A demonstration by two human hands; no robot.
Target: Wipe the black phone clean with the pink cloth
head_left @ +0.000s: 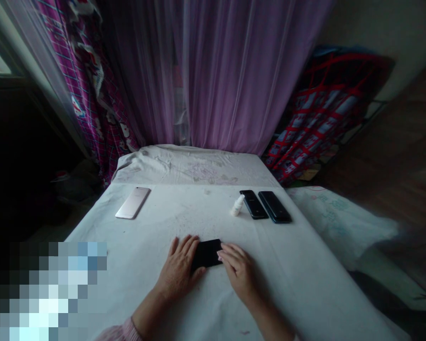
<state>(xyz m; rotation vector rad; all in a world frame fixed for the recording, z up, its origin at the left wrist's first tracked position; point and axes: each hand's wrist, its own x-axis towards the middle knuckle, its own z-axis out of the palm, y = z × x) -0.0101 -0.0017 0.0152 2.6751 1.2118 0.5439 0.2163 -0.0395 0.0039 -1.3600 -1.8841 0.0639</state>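
Note:
A black smartphone [206,255] lies screen up and sideways on the white-covered table in front of me. My left hand [179,265] grips its left end, thumb along the near edge and fingers over the far edge. At the right end, my right hand [239,267] has its fingers bent over a small pale pink cloth [219,255], pressed against the screen. Most of the cloth is hidden under those fingers. Beyond the right hand stands a small white spray bottle [237,206], beside a dark phone [254,204].
Another dark phone [275,207] lies at the right, near the table edge. A rose-gold phone [133,202] rests face down at the far left of the white tablecloth [184,208]. Purple curtains [230,76] hang behind the table. A white sack [344,222] sits to the right.

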